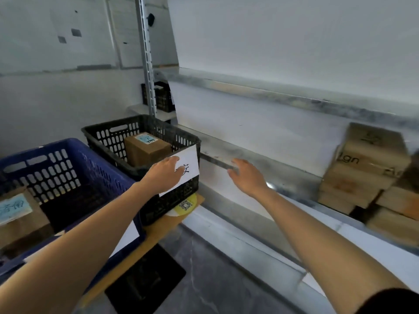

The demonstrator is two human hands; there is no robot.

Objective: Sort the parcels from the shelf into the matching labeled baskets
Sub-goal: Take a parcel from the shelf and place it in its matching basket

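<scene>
A black basket [108, 132] holds a brown parcel [145, 150] with a blue label on top. A white paper label [192, 164] hangs on the basket's front wall. My left hand [164, 175] is open over the basket's near rim, partly covering that label, and holds nothing. My right hand [247, 174] is open in the air in front of the metal shelf [283, 177], empty. To the left, a blue basket [68, 159] holds a brown parcel [20, 218] with a blue label. Several cardboard parcels [367, 168] are stacked on the shelf at the right.
The baskets stand on a brown cardboard sheet [158, 234] with a yellow QR sticker [184, 206]. A perforated steel upright [147, 57] rises behind the black basket. Another dark crate [162, 96] sits on a far shelf. Grey floor lies below.
</scene>
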